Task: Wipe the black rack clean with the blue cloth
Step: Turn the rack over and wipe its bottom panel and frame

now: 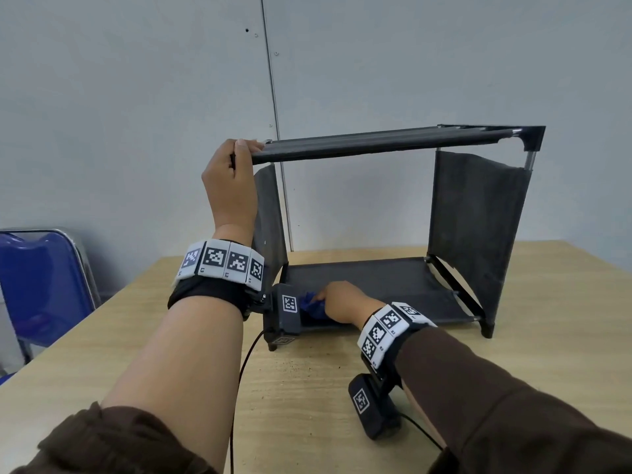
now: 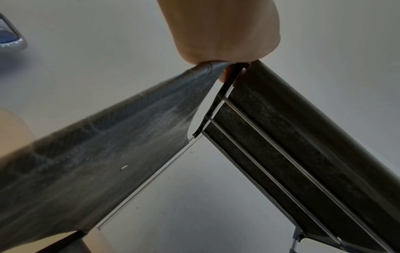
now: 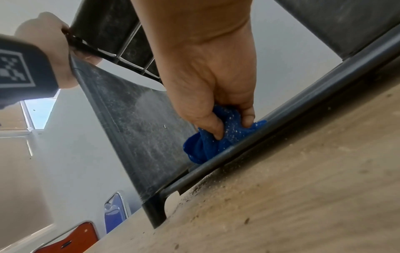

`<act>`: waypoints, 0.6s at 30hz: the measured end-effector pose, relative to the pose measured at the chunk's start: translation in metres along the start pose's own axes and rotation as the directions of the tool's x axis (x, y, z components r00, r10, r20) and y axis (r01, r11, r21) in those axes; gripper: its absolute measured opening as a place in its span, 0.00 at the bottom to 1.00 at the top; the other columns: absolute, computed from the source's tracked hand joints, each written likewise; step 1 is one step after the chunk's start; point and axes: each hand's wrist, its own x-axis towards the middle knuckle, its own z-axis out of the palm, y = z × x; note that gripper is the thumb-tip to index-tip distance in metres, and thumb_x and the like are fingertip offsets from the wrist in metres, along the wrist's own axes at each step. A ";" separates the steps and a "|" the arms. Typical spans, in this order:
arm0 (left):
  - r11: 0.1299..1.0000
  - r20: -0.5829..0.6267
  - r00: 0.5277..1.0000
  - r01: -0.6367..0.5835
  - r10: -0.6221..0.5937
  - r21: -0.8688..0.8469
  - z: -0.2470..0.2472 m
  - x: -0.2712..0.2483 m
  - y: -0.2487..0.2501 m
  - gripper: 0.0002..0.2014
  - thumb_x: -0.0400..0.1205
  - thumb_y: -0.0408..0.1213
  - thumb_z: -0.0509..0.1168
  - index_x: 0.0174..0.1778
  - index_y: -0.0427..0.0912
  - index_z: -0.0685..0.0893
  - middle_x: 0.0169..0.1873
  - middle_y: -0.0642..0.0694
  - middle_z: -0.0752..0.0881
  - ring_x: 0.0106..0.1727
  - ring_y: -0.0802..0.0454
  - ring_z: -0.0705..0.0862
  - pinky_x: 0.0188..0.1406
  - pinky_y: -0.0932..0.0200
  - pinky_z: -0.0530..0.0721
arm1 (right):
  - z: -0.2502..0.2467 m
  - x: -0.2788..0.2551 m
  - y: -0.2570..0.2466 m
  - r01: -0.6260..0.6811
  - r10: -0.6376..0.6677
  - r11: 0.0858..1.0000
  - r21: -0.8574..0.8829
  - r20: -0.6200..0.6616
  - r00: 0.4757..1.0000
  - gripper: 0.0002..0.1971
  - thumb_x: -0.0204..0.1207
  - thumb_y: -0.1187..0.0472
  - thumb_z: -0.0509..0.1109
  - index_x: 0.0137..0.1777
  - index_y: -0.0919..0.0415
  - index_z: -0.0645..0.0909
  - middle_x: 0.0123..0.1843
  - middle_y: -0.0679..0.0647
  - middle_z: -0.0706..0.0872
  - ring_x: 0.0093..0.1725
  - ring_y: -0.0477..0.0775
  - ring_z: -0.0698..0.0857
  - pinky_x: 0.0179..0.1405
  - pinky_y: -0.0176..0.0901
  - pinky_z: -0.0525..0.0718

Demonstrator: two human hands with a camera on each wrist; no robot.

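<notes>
The black rack [image 1: 478, 213] stands on the wooden table, a frame with dark fabric sides, a top shelf and a bottom shelf [image 1: 372, 285]. My left hand [image 1: 232, 179] grips the rack's top front left corner; the left wrist view shows that hand [image 2: 225, 34] curled over the corner where the fabric side [image 2: 108, 154] meets the top shelf [image 2: 303, 154]. My right hand [image 1: 342, 301] holds the bunched blue cloth [image 1: 313, 304] at the left front of the bottom shelf. In the right wrist view the right hand [image 3: 216, 95] pinches the cloth [image 3: 207, 145], which touches the front bar [image 3: 281, 123].
The table [image 1: 342, 388] carries dust and crumbs [image 3: 238, 196] in front of the rack. A blue folding chair [image 1: 41, 285] stands left of the table. A grey wall [image 1: 136, 97] is right behind the rack. An orange chair [image 3: 80, 239] shows low in the right wrist view.
</notes>
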 end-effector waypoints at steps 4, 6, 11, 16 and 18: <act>1.000 0.005 1.000 -0.004 0.004 -0.006 0.001 0.000 -0.001 0.16 0.86 0.36 0.54 0.39 0.39 0.85 0.43 0.48 0.91 0.51 0.56 0.87 0.53 0.63 0.83 | 0.000 -0.006 -0.018 0.102 -0.105 0.993 0.062 0.038 0.994 0.20 0.84 0.65 0.55 0.74 0.63 0.75 0.70 0.64 0.80 0.68 0.65 0.79 0.66 0.48 0.76; 1.000 0.005 1.000 -0.005 0.005 -0.001 -0.001 0.000 -0.002 0.16 0.86 0.37 0.54 0.41 0.38 0.86 0.44 0.48 0.90 0.51 0.56 0.87 0.56 0.60 0.83 | -0.001 -0.008 -0.023 0.122 -0.131 0.983 0.136 0.055 0.990 0.21 0.83 0.69 0.55 0.74 0.65 0.75 0.66 0.65 0.82 0.64 0.64 0.80 0.60 0.48 0.76; 1.000 0.021 1.000 -0.002 0.002 0.014 -0.002 0.001 -0.002 0.16 0.86 0.37 0.54 0.41 0.38 0.86 0.44 0.47 0.90 0.52 0.56 0.87 0.58 0.58 0.83 | -0.021 -0.012 -0.012 0.104 -0.131 0.883 0.458 0.028 0.991 0.10 0.79 0.68 0.62 0.56 0.63 0.82 0.54 0.68 0.86 0.52 0.63 0.85 0.55 0.54 0.82; 1.000 0.055 0.999 0.002 -0.003 0.011 -0.003 -0.002 0.001 0.14 0.87 0.39 0.54 0.44 0.41 0.83 0.48 0.47 0.89 0.55 0.61 0.85 0.57 0.69 0.79 | -0.024 -0.015 -0.004 0.070 -0.034 0.955 0.289 -0.128 0.991 0.18 0.82 0.68 0.58 0.68 0.59 0.81 0.62 0.62 0.85 0.60 0.63 0.84 0.55 0.46 0.81; 1.000 0.088 0.996 -0.003 0.002 0.005 -0.004 -0.006 0.000 0.10 0.88 0.41 0.53 0.50 0.43 0.78 0.52 0.49 0.88 0.57 0.66 0.83 0.59 0.74 0.76 | -0.018 -0.020 -0.006 0.084 -0.065 0.972 0.219 -0.091 0.994 0.20 0.81 0.70 0.56 0.68 0.59 0.81 0.63 0.62 0.85 0.60 0.63 0.83 0.50 0.44 0.78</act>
